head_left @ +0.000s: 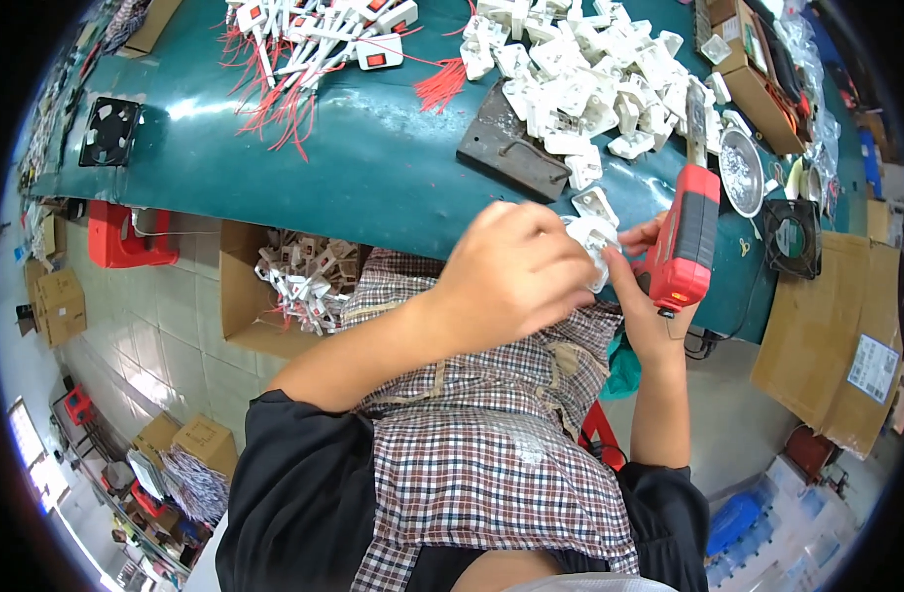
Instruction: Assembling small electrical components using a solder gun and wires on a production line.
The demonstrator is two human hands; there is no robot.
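So, from the head view: a small white plastic housing is being pinched between the thumb and fingers of the right hand, right by the near edge of the green counter. So that grip is closed on it. The left hand is held curled just beside the same piece, but the fingertips are partly hidden, so it can't be told whether that grip is on anything. A red-and-black power tool is seen in front of the right hand, nose toward the far side; whether it's being held too can't be made out. Farther back, a big heap of white housings is piled up, with a dark metal block set next to it. Red-wired switches are bunched over to the left, and a metal bowl is parked on the right.
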